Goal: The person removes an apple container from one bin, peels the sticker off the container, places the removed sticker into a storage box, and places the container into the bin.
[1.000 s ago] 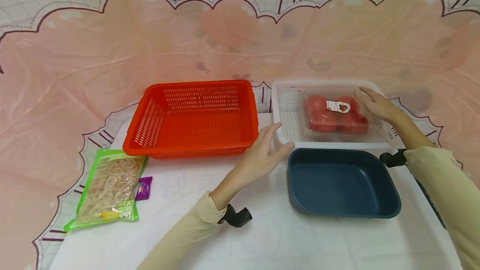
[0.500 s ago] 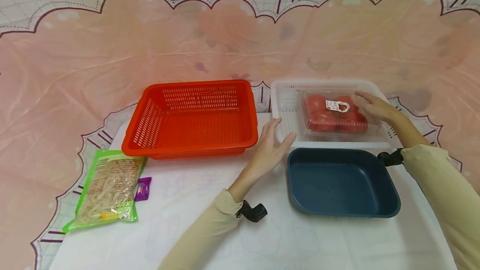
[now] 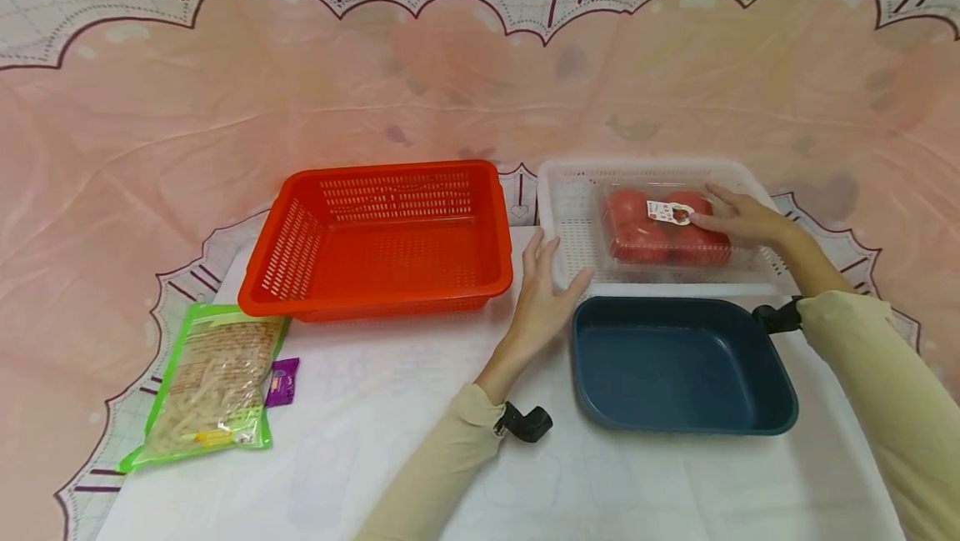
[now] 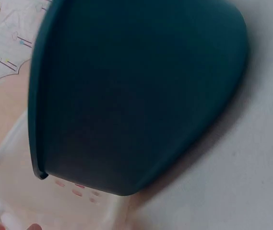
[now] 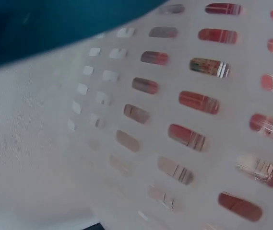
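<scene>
Resting straight fingers on the clear tomato pack (image 3: 663,228), which lay long axis left-right inside the white basket (image 3: 570,216), the right hand (image 3: 738,218) stayed unseen by its wrist camera, showing only blurred slots, while the left hand (image 3: 546,295), fingers relaxed, touched the basket's corner beside the blue tub (image 3: 678,366).

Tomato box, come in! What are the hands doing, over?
Right hand flat on the tomato box, inside the white basket. Left hand open at that basket's near corner. Blue tray just in front, nothing on the box.
</scene>
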`<state>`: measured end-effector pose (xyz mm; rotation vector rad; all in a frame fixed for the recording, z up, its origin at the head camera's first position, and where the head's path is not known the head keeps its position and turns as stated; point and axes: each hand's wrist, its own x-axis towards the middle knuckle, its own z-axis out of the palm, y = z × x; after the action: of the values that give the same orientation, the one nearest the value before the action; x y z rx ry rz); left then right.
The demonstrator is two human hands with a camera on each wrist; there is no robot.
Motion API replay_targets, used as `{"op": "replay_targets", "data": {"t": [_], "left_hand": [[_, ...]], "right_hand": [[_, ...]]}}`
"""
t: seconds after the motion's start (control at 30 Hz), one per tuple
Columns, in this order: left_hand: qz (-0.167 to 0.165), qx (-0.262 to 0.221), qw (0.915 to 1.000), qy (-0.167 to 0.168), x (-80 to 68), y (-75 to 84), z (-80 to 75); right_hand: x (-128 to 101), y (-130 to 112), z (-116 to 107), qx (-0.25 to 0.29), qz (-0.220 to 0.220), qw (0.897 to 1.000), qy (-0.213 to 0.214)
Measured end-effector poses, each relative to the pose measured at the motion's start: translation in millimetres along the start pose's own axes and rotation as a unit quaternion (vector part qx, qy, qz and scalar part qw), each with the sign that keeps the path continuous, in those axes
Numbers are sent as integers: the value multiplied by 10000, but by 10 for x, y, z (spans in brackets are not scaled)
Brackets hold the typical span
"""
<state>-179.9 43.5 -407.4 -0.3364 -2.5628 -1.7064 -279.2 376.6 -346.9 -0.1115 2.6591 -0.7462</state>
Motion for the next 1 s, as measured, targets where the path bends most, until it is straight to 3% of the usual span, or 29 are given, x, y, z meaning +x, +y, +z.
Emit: {"op": "replay_targets", "data": {"t": [0.33,0.67,0.8,1.0], "left_hand": [[105,3,9999,116,23,-70,41],[100,-75,9999,112,29,-80,52],[86,-126,9998,113,32,-82,55],[300,-139,9992,232,38,-112,72]], "right_hand": [[60,44,58,-783,-250,9961,328],[21,-38,-9,-869,-271,9958,3],[0,-81,-41,-798,-116,9965,-217],[-45,-102,-25,-148,246,9983,-512]]}}
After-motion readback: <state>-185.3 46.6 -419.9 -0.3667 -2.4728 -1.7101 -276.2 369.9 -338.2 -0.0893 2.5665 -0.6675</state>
